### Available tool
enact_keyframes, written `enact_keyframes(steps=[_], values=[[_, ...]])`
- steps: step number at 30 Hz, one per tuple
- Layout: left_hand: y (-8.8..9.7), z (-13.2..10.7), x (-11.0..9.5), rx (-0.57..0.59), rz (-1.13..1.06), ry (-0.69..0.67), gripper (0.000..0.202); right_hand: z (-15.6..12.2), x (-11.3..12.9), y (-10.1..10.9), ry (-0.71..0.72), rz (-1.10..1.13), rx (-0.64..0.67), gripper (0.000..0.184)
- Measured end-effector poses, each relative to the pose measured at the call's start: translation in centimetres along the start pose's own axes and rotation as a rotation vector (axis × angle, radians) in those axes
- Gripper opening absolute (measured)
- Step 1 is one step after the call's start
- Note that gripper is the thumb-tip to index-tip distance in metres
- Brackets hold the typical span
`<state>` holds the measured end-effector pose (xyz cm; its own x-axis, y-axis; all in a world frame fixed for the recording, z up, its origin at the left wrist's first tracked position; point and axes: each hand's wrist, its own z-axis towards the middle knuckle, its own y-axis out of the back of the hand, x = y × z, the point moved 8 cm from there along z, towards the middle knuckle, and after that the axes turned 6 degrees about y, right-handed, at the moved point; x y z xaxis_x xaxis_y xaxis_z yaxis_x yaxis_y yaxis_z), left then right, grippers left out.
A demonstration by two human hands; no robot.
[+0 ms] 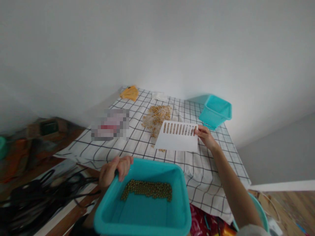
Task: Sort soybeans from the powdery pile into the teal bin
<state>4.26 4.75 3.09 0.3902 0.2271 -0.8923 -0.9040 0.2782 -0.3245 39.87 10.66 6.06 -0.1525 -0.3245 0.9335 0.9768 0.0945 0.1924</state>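
Observation:
My left hand (116, 171) is closed over the far left corner of a turquoise plastic basin (158, 167). The basin is tipped towards the camera at the table's near edge. Inside it, small round golden-brown balls (147, 188) lie in a band along the far side of its floor. In my right hand (206, 137) is a white slotted plate (176, 141), pinched at its right end above the cloth. Just beyond the plate, a heap of golden balls mixed with pale grains (157, 116) spreads over the checked cloth, partly hidden by it.
A smaller turquoise container (214, 113) stands at the right on the checked cloth (137, 141). An orange cloth item (130, 93) and a white folded piece (158, 96) lie at the back. Left is a pixelated item (110, 125); dark cables (69, 190) clutter the lower left.

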Motion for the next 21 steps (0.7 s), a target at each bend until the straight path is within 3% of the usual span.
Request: enact_keyframes(steps=[21], values=[[-0.24,-0.1,-0.06,0.056,-0.034,-0.02,0.065,-0.3,0.16,-0.51,0.018,0.052,0.055,0.028]])
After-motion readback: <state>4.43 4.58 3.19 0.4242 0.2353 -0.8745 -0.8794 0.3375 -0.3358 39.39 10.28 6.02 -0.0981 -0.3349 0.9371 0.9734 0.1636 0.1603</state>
